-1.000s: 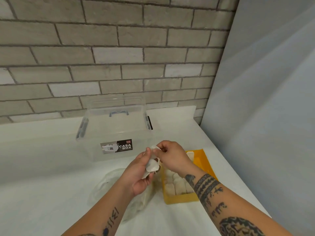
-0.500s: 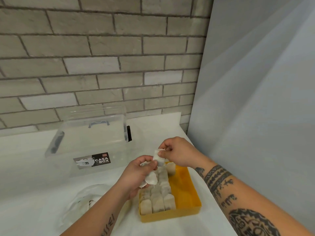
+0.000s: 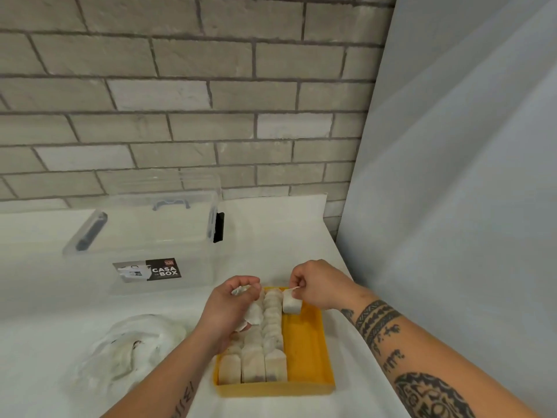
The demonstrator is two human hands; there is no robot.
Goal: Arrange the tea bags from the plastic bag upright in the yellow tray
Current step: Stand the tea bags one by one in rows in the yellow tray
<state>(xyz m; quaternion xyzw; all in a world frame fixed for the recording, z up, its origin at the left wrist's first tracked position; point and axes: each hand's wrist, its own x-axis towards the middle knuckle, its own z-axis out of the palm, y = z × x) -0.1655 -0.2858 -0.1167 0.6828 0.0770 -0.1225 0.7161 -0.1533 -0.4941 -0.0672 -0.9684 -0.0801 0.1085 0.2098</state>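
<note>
The yellow tray point(image 3: 310, 351) lies on the white table, its left part filled with three rows of upright tea bags point(image 3: 272, 327). My right hand point(image 3: 319, 285) pinches one tea bag point(image 3: 291, 303) by its top, holding it upright at the far end of the tray's bare right part. My left hand point(image 3: 230, 309) hovers over the tray's left rows and grips a few more tea bags point(image 3: 251, 315). The crumpled clear plastic bag point(image 3: 126, 348) lies to the left of the tray.
A clear lidded storage box point(image 3: 144, 236) with a "CASA BOX" label stands behind the tray, against the brick wall point(image 3: 180, 101). A grey panel point(image 3: 452, 176) closes off the right side, close to the table's right edge.
My hands have parted: the right hand drew one tea bag away from the left hand's bunch and lowered it into the tray's far right end. The view has tilted down and to the right.
</note>
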